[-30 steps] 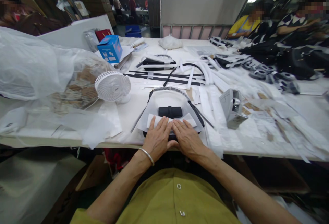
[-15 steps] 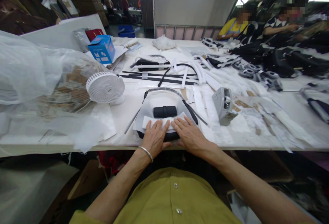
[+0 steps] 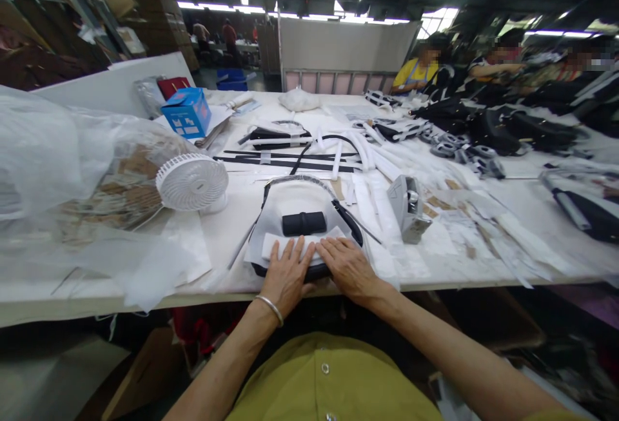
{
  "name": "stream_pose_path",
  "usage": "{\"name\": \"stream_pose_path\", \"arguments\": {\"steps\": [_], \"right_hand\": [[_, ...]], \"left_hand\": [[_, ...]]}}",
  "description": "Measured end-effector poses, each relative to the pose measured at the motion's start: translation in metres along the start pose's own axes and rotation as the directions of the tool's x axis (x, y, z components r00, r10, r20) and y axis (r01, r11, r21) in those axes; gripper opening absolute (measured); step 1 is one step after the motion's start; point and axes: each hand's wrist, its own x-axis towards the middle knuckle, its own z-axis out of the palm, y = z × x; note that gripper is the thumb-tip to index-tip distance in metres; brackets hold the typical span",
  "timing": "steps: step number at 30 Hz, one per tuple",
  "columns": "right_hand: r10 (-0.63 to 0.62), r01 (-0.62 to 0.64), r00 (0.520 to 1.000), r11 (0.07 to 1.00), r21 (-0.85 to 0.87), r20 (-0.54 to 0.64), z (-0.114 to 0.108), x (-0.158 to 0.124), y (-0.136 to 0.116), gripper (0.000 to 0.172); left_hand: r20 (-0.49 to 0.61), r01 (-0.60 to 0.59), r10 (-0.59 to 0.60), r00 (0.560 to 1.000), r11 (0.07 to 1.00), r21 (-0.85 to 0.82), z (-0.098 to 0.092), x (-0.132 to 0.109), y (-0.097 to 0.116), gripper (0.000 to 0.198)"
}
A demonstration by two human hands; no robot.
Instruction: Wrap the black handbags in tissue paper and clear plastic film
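A black handbag lies flat near the table's front edge, its wrapped handle arching away from me. White sheet material covers most of its face. On that rests a small black piece with a band around its middle. Just below it is a folded white sheet. My left hand presses on this sheet with fingers stretched out. Beside it my right hand lies flat on the sheet's right part, fingers extended. The fingertips of the two hands nearly meet.
A white fan stands left, near a blue box and plastic bags. A tape dispenser is to the right. Black strips and another bag lie behind. Co-workers sit at the back right beside black bags.
The camera view has tilted up slightly, so the table appears lower. Both hands stay on the folded white sheet, with little visible movement.
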Motion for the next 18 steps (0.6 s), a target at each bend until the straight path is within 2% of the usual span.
{"name": "stream_pose_path", "arguments": {"steps": [5, 7, 10, 14, 16, 18], "right_hand": [[-0.081, 0.067, 0.993, 0.987, 0.147, 0.091, -0.023, 0.005, 0.018, 0.065], [-0.109, 0.087, 0.987, 0.980, 0.178, 0.117, -0.031, 0.010, 0.026, 0.059], [-0.137, 0.114, 0.980, 0.981, 0.159, 0.143, -0.036, 0.019, 0.032, 0.051], [-0.140, 0.132, 0.985, 0.988, 0.080, 0.105, -0.023, 0.027, 0.035, 0.038], [-0.133, 0.131, 0.990, 0.990, 0.044, 0.041, -0.008, 0.027, 0.036, 0.027], [-0.130, 0.131, 0.990, 0.991, 0.019, -0.063, 0.009, 0.023, 0.038, 0.026]], "left_hand": [[0.077, -0.031, 0.037, 0.996, 0.997, -0.076, -0.015, 0.005, -0.011, 0.063], [0.117, -0.042, 0.052, 0.992, 0.996, -0.082, -0.021, 0.010, -0.014, 0.062], [0.110, -0.044, 0.051, 0.993, 0.997, -0.061, -0.024, 0.017, -0.017, 0.060], [0.025, -0.039, 0.040, 0.999, 0.999, -0.022, -0.014, 0.026, -0.020, 0.046], [-0.030, -0.041, 0.041, 0.999, 0.999, 0.016, -0.005, 0.027, -0.020, 0.036], [-0.080, -0.054, 0.058, 0.995, 0.997, 0.061, 0.002, 0.026, -0.020, 0.034]]}}
